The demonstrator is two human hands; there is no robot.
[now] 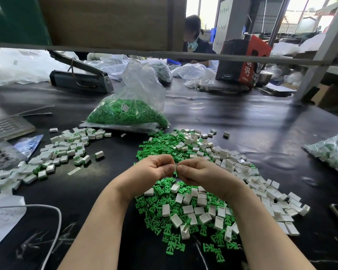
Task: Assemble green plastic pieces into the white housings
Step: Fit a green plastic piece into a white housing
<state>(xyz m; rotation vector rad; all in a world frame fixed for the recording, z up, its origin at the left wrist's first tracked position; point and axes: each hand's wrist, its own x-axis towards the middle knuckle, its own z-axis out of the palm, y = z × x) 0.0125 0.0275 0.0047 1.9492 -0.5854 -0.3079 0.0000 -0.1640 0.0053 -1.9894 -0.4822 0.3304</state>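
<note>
Green plastic pieces (165,142) lie heaped in the lower centre of the frame, mingled with loose white housings (225,161) that spread toward the lower right on the black table (232,115). Above this heap we see our left hand (151,169) and right hand (200,173) brought together at mid-frame, fingers curled and thumbs nearly touching; between the thumb tips a small green piece (176,168) shows, pinched from both sides. Whether a housing is also held there we cannot tell, since the curled fingers hide whatever lies behind the thumbs. To the left of the frame lies a scatter of housings with green showing at their ends, which we read as finished assemblies (66,151), and a clear bag of green pieces (125,112) stands behind the heap at upper centre. Another bag of assembled parts (332,151) sits at the right edge. We judge the step in hand to be the seating of one piece, with much of the heap yet unassembled. Several faults could follow from here: the piece is small and held only at the thumb tips, so a slight twist could let it slip and drop back into the heap; if it meets a housing at a tilt, it could jam or seat only partway; and because loose and finished parts lie near one another on the same table, an unfinished housing could be swept in among the completed ones.
</note>
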